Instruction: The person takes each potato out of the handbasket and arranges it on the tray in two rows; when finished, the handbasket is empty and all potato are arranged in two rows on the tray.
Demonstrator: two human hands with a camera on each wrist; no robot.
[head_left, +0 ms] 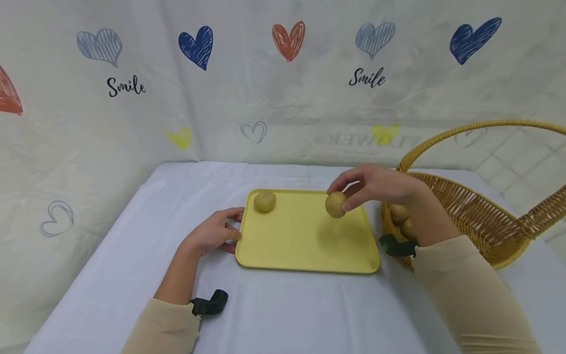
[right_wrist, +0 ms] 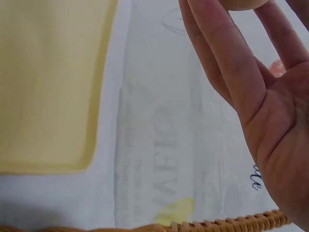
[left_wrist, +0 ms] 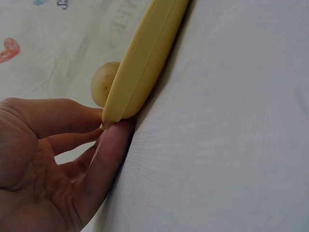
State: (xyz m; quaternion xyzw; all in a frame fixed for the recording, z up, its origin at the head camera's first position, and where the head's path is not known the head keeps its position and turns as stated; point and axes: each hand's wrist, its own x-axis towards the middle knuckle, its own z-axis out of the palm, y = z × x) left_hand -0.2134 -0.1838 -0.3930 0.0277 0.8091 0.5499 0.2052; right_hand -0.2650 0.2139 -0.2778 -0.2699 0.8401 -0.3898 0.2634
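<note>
My right hand (head_left: 373, 184) pinches a potato (head_left: 335, 204) between thumb and fingers, above the right part of a yellow tray (head_left: 300, 241). In the right wrist view only the lower edge of that potato (right_wrist: 241, 4) shows at the top. A second potato (head_left: 265, 201) lies in the tray's far left corner; the left wrist view shows it behind the rim (left_wrist: 140, 67). At the tray's left edge, my left hand (head_left: 214, 231) grips the rim with thumb and fingertips.
To the right stands a wicker basket (head_left: 468, 196) with a tall arched handle (head_left: 477, 127). Potatoes (head_left: 399, 213) sit in its near left side, partly hidden by my right forearm. A white cloth (head_left: 283, 314) covers the table, and a printed curtain (head_left: 247, 88) hangs behind it.
</note>
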